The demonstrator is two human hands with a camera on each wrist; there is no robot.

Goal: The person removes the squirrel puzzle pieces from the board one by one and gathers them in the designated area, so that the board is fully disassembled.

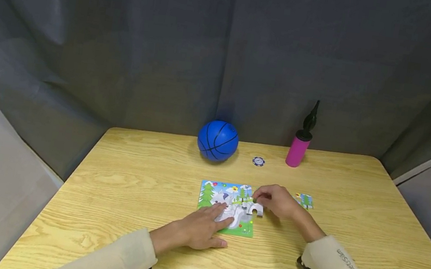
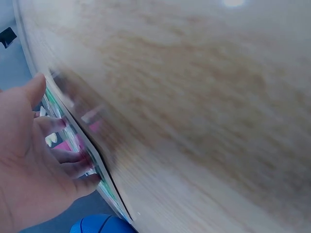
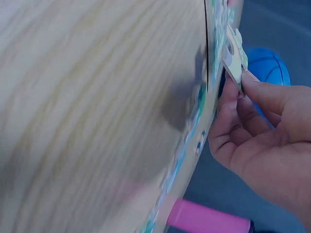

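A jigsaw puzzle [image 1: 208,192] with a grey cartoon animal, a tree and flowers lies flat on the wooden table. My left hand [image 1: 201,227] rests on it with fingers spread, the fingertips touching its lower middle and the thumb on the table beside it. At the puzzle's right side, my right hand [image 1: 278,202] pinches a puzzle piece [image 3: 235,68] between thumb and fingers. The piece is tilted and raised above the puzzle in the right wrist view. A few loose puzzle pieces [image 1: 306,201] lie right of that hand, partly hidden by it.
Behind the puzzle a blue basketball [image 1: 217,141] sits near the table's [image 1: 146,166] back edge. Right of it are a round chip [image 1: 258,161] and an upright pink hand pump [image 1: 298,150] with a black nozzle. A dark curtain [image 1: 170,46] hangs behind.
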